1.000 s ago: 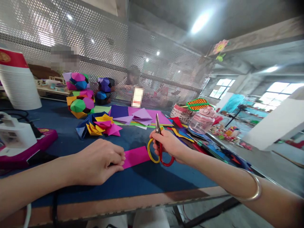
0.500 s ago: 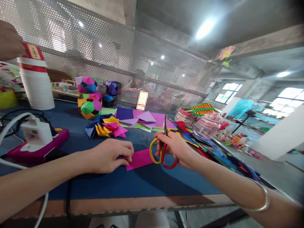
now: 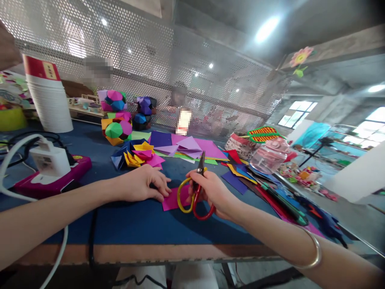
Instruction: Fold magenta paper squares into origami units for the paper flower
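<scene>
A small magenta paper strip [image 3: 171, 202] lies on the blue table mat in front of me. My left hand [image 3: 147, 184] holds its left end, thumb and fingertips against the paper. Scissors [image 3: 197, 194] with one yellow and one red handle loop are gripped in my right hand [image 3: 213, 192], over the strip's right end. Their blades point up and away and look closed. Beyond my left hand sits a cluster of folded paper pieces [image 3: 135, 156] in blue, yellow and pink. Stacked colored paper sheets [image 3: 210, 147] lie farther back.
At left are a purple power strip [image 3: 81, 165] with a white charger and a tall stack of paper cups [image 3: 55, 106]; another person's hand is beside it. Paper balls [image 3: 116, 129] stand behind. A pink clear bottle [image 3: 268, 156] and a green-handled cutter [image 3: 284, 202] are right.
My right hand has brought the scissors left and slightly lower, over the magenta strip. My left hand stays at the strip's left end. The other person's hand has moved away from the cups.
</scene>
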The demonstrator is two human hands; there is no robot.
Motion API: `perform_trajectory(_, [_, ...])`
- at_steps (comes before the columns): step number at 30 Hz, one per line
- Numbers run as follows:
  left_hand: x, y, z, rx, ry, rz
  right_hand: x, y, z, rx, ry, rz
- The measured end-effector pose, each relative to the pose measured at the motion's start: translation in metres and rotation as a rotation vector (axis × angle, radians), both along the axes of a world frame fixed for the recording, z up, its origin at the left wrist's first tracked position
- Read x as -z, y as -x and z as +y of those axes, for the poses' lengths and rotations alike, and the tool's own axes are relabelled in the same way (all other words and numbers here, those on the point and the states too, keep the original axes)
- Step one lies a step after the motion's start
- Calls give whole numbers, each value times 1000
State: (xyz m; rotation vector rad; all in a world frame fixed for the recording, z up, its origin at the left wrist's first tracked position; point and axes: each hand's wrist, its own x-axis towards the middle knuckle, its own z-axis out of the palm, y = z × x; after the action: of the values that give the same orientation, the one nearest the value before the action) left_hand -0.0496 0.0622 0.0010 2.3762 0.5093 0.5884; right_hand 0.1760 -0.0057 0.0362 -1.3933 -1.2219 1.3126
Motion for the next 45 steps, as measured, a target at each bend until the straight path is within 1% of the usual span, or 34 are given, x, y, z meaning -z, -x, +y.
perform_trajectory(4, [-3, -3, -3, 21, 33, -16, 0, 21, -2, -19, -10, 13])
perform_trajectory(8, [-8, -4, -9, 59, 78, -18, 2, 33, -5, -15, -33, 15])
perform_trajectory(11, [-8, -3, -9, 61, 89, -17, 3, 34, -8, 4, -34, 14])
perform_trajectory(16, [0, 1, 0, 47, 100, -15, 2, 27, -7, 8, -20, 11])
perform_trajectory(20, [4, 4, 8, 83, 152, -10, 1, 26, -5, 14, -4, 17])
perform_trajectory(27, [2, 5, 10, 140, 233, 0, 1, 40, -9, -28, 19, 53])
perform_trajectory(31, [2, 4, 11, 151, 250, 4, 0, 42, -9, -45, 10, 62])
perform_trajectory(38, [2, 7, 12, 127, 220, 25, 1, 33, -4, -75, 13, 33])
perform_trajectory(45, [4, 13, 13, 94, 173, 63, 0, 0, 1, -3, 19, -23])
